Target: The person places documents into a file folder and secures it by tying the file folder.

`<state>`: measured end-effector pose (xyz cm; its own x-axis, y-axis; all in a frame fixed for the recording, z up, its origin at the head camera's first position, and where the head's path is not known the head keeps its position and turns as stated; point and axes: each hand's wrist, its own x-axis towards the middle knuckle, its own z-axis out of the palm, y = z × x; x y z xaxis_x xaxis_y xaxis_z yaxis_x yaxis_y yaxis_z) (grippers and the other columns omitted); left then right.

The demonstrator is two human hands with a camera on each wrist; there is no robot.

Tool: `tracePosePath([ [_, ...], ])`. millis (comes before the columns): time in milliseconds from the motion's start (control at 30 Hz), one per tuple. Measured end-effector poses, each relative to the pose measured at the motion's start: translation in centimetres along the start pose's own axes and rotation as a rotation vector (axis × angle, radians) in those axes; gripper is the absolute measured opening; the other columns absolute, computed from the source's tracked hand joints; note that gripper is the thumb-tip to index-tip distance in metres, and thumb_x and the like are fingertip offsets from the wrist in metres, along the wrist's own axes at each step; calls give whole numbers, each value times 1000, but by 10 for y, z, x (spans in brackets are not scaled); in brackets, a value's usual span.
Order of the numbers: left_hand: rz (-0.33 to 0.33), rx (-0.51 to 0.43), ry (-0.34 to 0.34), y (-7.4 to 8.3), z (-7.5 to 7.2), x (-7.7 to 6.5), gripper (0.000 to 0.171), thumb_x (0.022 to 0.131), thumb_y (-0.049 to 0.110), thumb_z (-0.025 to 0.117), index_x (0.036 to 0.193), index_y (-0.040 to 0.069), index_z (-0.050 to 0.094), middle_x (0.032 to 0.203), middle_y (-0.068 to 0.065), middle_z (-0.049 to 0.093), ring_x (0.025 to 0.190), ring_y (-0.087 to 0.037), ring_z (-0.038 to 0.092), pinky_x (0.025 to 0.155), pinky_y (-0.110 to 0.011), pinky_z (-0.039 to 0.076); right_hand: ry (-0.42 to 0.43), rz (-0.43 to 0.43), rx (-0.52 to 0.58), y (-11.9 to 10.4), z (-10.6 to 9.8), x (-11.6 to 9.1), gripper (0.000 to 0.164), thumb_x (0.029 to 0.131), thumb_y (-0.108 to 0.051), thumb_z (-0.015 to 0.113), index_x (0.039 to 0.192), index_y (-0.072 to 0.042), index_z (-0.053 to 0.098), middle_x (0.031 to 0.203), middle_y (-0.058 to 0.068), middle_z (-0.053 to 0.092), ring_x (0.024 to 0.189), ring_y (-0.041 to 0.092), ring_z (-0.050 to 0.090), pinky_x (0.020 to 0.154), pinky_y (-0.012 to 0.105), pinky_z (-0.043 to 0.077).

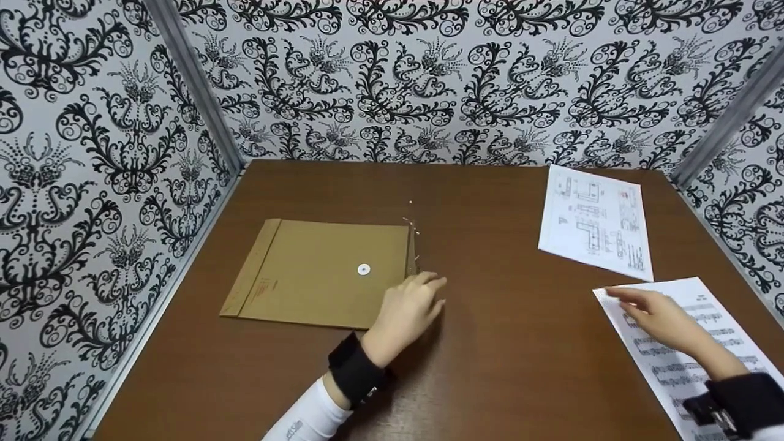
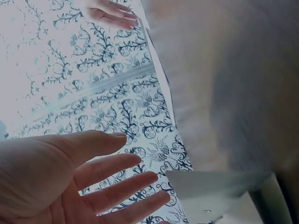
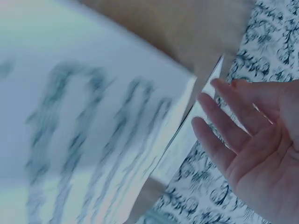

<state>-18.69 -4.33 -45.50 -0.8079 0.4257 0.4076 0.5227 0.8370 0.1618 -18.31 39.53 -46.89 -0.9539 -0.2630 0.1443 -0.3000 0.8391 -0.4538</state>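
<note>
A brown paper envelope (image 1: 318, 257) with a white round button (image 1: 364, 269) lies flat on the table. My left hand (image 1: 407, 309) is over its lower right corner, beside the opening edge. In the left wrist view the fingers of that hand (image 2: 117, 182) are extended and apart, holding nothing. On the right, my right hand (image 1: 661, 318) hovers over the upper part of a sheet of printed music (image 1: 729, 334). The right wrist view shows its fingers (image 3: 217, 144) loosely extended near the edge of the paper, gripping nothing.
A sheet with technical drawings (image 1: 594, 223) lies farther back, its near corner close to the music sheet. The brown table (image 1: 484, 245) is bordered by patterned walls (image 1: 429, 79) at the back and both sides. Thin bits of string (image 1: 414, 228) show along the envelope's right edge.
</note>
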Motion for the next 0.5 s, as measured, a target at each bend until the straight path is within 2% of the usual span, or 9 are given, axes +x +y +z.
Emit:
tracePosePath([
  [67,24,-1,6,2,0,-1,34,91,26,76,124,15,74,123,-2,75,105,-19,74,72,-33,62,6,29,-51,7,-1,-5,29,95,0,65,122,5,70,123,31,69,110,23,72,88,34,58],
  [133,39,-4,12,4,1,-3,34,91,26,77,123,15,74,123,-2,75,105,-19,74,71,-33,62,2,38,-89,12,-1,-8,31,93,-1,67,123,5,70,126,33,67,115,49,64,92,55,54],
  [167,44,-5,15,4,1,-3,34,91,26,77,123,15,74,123,-2,75,105,-19,74,71,-33,62,-8,34,-87,15,-1,-10,31,93,-2,67,124,6,68,129,36,64,118,58,58,94,61,50],
  [200,48,-5,21,5,1,-4,34,91,27,77,123,15,74,122,-2,75,105,-19,74,71,-33,62,-20,33,-87,18,-1,-11,33,93,-3,68,125,7,68,131,38,61,120,61,55,96,58,50],
  [300,59,-2,28,7,3,-5,35,91,29,77,123,15,74,122,-2,75,106,-19,74,73,-33,63,-59,22,-94,25,-1,-15,38,93,-7,71,127,7,66,138,42,53,123,65,49,99,59,46],
  [367,62,-4,18,8,3,-5,36,92,31,76,124,15,74,123,-3,75,107,-20,74,76,-33,63,-79,21,-91,29,-1,-17,41,93,-11,72,129,7,65,140,45,49,125,67,47,103,52,47],
  [400,61,-6,6,9,3,-5,37,92,33,75,125,15,73,123,-3,75,108,-20,73,78,-34,63,-92,24,-88,30,-1,-17,43,93,-12,73,130,7,65,141,45,47,127,67,45,105,53,47],
  [433,59,-9,-10,9,3,-6,39,93,34,74,127,15,72,125,-3,74,110,-20,73,80,-34,63,-105,25,-82,31,-2,-18,45,92,-12,73,131,8,63,142,47,45,127,68,44,104,61,44],
  [500,50,-9,-51,11,2,-6,42,95,38,71,131,16,70,128,-2,73,114,-20,72,84,-35,62,-133,34,-66,32,-2,-19,48,92,-14,73,133,8,61,143,48,42,128,70,40,106,66,40],
])
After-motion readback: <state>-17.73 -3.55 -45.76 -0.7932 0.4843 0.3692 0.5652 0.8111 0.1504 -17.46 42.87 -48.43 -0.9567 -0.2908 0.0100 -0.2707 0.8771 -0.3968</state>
